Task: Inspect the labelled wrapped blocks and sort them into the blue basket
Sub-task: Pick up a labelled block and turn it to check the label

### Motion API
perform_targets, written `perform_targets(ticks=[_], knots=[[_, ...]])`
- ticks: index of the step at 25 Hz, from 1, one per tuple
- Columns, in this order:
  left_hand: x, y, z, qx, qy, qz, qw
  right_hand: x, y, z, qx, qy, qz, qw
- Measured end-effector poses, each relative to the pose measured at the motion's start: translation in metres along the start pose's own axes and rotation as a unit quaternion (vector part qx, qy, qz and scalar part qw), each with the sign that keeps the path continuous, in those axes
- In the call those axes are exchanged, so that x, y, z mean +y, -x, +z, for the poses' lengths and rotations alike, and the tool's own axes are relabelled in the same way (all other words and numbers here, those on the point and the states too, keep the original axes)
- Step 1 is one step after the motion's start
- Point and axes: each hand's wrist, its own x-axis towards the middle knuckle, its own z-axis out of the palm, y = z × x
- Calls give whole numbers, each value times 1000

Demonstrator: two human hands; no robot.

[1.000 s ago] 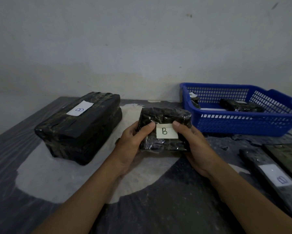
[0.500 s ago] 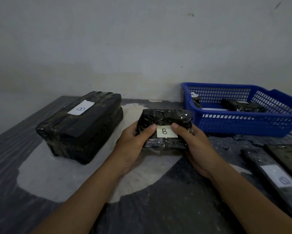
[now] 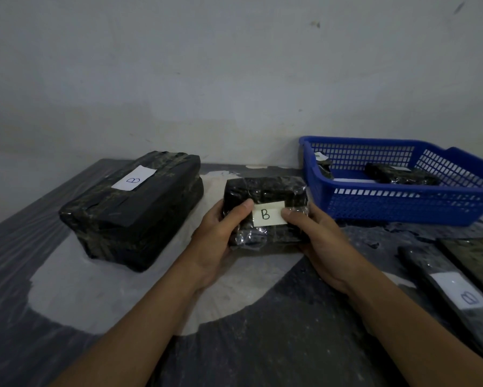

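Your left hand (image 3: 220, 230) and right hand (image 3: 315, 236) grasp the small wrapped block (image 3: 265, 210) at frame centre; its film looks slippery, so hold its ends firmly.

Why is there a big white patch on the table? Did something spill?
It looks odd: a pale powdery-looking patch spreads over the dark table, under the big block and the hands. Spill or worn surface, I cannot tell.

dark table (image 3: 262, 353), pale wall (image 3: 206, 79)
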Motion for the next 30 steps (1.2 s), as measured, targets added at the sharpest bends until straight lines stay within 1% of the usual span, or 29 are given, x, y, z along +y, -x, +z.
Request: perform_targets(ticks=[2, 6, 9, 14, 17, 20, 22, 25, 30], knots=[[-5, -2, -3, -5, -47, 15, 999, 0, -1, -2, 0, -5, 4, 1000], [-8, -3, -3, 27, -105, 36, 993, 4, -3, -2, 18, 20, -10, 1000], [-7, -2, -1, 52, -119, 47, 990, 5, -3, -1, 13, 44, -25, 999], [-6, -3, -1, 47, -119, 39, 991, 4, -1, -1, 14, 63, -34, 997], [-5, -2, -3, 48, -81, 20, 995, -1, 2, 1, 4, 37, -25, 999], [1, 1, -3, 26, 5, -2, 1000, -5, 7, 1, -47, -33, -15, 998], [3, 2, -3, 21, 49, -2, 999, -4, 6, -1, -51, -57, -19, 997], [5, 3, -2, 20, 69, 8, 997, -3, 4, -4, -32, -68, -16, 997], [4, 3, 0, 52, 81, 7, 995, -4, 5, -5, -46, -68, -1, 997]])
